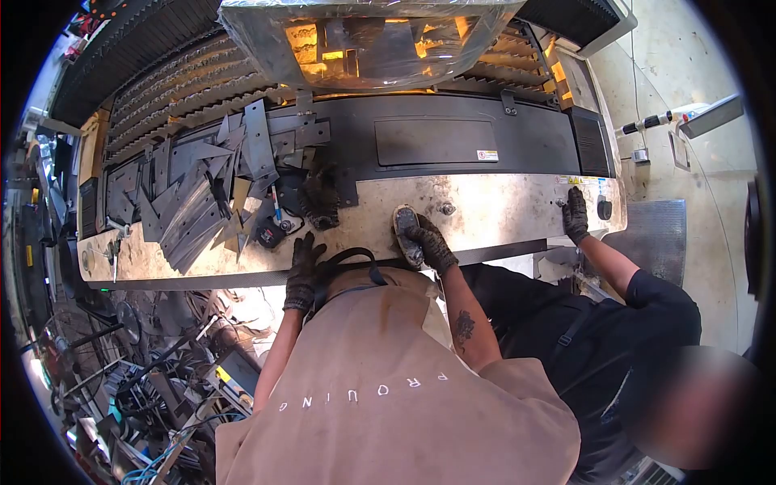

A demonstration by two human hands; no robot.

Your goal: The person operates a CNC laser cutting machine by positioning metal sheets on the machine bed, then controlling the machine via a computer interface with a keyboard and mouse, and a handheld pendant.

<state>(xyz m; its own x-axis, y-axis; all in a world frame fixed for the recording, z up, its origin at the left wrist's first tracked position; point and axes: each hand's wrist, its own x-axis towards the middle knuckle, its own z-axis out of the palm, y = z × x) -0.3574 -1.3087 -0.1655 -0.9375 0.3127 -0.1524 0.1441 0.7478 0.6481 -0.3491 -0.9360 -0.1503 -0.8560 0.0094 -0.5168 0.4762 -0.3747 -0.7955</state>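
My right hand (432,245), in a dark work glove, grips an oval, dark-faced block with a tan rim (406,232) by its side. The block stands on edge over the pale front ledge (364,230) of the machine; its exact kind I cannot tell. My left hand (304,271), also gloved, rests with its fingers apart at the front edge of the ledge and holds nothing. Just beyond it lie a tape measure (268,233), a blue-and-white marker (276,205) and a crumpled dark glove (322,196).
A heap of flat cut metal plates (198,190) covers the ledge's left part. Behind it run toothed slats (162,89) under a plastic-wrapped hood (364,44). A co-worker in black (590,323) leans in from the right, gloved hand (575,217) on the ledge. Scrap (145,380) fills the lower left.
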